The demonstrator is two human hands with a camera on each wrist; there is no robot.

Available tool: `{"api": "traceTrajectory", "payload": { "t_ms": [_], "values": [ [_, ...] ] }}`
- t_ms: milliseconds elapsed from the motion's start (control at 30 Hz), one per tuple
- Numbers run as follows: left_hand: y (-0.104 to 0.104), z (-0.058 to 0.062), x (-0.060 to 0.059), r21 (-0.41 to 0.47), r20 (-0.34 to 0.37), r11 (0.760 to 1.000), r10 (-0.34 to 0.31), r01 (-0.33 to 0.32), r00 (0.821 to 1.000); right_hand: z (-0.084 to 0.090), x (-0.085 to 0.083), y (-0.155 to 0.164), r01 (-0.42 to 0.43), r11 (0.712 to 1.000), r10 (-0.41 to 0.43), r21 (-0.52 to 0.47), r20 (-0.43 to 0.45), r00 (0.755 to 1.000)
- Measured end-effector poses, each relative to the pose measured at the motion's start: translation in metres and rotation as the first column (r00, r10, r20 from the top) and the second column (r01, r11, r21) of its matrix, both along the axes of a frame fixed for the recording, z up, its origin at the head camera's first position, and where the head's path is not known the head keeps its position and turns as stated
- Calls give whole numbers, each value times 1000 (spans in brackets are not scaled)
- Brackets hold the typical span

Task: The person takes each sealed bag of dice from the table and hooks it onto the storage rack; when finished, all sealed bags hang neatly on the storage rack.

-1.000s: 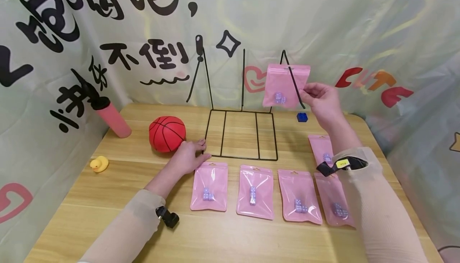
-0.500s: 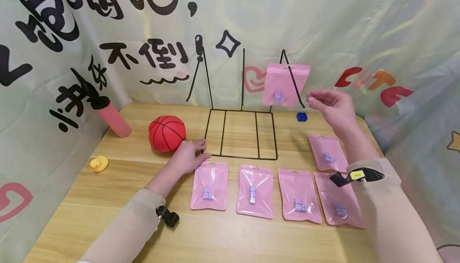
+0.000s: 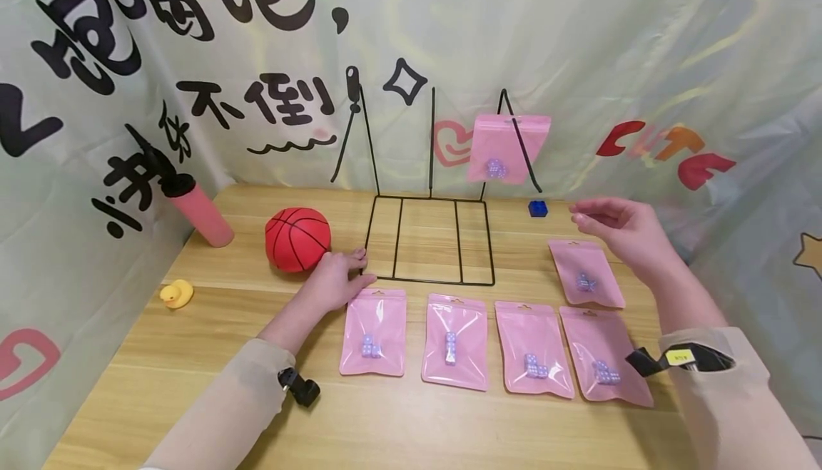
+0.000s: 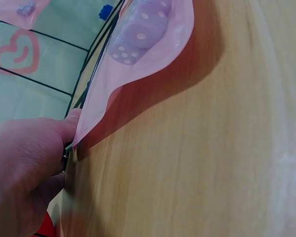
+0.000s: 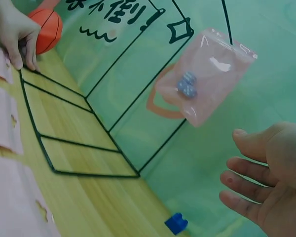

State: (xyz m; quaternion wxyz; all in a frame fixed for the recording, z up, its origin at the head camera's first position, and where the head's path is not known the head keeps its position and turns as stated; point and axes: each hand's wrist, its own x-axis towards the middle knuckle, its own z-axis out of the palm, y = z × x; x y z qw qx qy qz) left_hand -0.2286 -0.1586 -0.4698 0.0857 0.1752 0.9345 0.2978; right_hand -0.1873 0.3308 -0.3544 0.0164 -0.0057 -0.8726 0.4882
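My left hand pinches the front left corner of a black wire display rack between thumb and fingers. From the rack's right hook hangs a pink zip bag with lilac dice inside. My right hand is in the air right of the rack, holding nothing, its fingers loosely bent; the right wrist view shows them apart. Below it lies another pink bag of dice. Several more such bags, among them one near the middle, form a row in front of the rack. The leftmost bag is beside my left thumb.
A red toy basketball sits left of the rack, close to my left hand. Further left are a yellow rubber duck and a pink pump bottle. A small blue block lies behind right. A printed cloth hangs behind the table.
My right hand has let go of the hanging bag and moved right and down, away from the hook. The bag stays on the hook. My left hand keeps its place on the rack.
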Motion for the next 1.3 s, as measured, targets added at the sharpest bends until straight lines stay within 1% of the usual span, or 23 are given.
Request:
{"api": "traceTrajectory", "payload": {
  "t_ms": [233, 433, 600, 800, 967, 1100, 1300],
  "values": [
    [-1, -2, 0, -4, -8, 1000, 8, -8, 1000, -13, 13, 17, -8, 996, 5, 93, 40, 999],
    [-2, -3, -2, -6, -17, 1000, 8, -8, 1000, -28, 22, 26, -3, 992, -9, 125, 96, 995],
    [-2, -4, -2, -5, -20, 1000, 5, -5, 1000, -43, 28, 33, 17, 987, -32, 158, 89, 995],
    [-3, -4, -3, -3, -29, 1000, 8, -8, 1000, -59, 30, 44, 59, 982, -71, 177, 62, 996],
    [-3, -3, -2, -2, -34, 1000, -2, 2, 999, -69, 31, 56, 87, 976, -110, 197, 108, 988],
    [-2, -3, -2, -2, -27, 1000, 3, -3, 1000, -76, 31, 64, 106, 971, -139, 216, 144, 980],
    [0, -4, -1, -3, -13, 1000, 10, -10, 1000, -87, 33, 74, 123, 965, -165, 231, 171, 971]
  ]
}}
